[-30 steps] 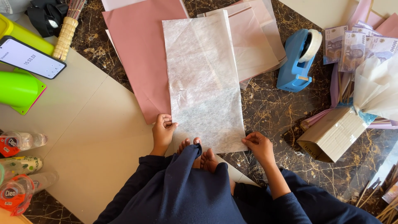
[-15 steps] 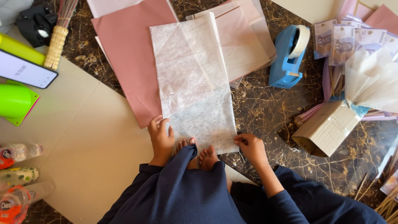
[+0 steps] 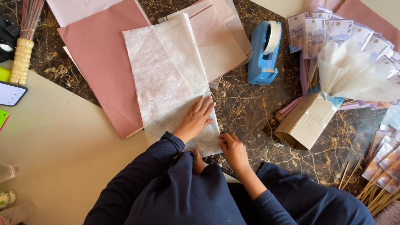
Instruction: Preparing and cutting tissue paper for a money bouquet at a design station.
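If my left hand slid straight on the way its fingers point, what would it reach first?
The left hand lies flat on the white sheet, fingers aimed up and right. It would probably leave the sheet's right edge first, then meet the pink papers.

Dark marble floor [image 3: 246, 104] bears pink paper sheets [image 3: 100, 54] and a blue tape dispenser [image 3: 263, 54].

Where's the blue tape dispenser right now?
In the head view, the blue tape dispenser stands on the marble floor upper centre-right, between the pale pink sheets and the banknote bouquet.
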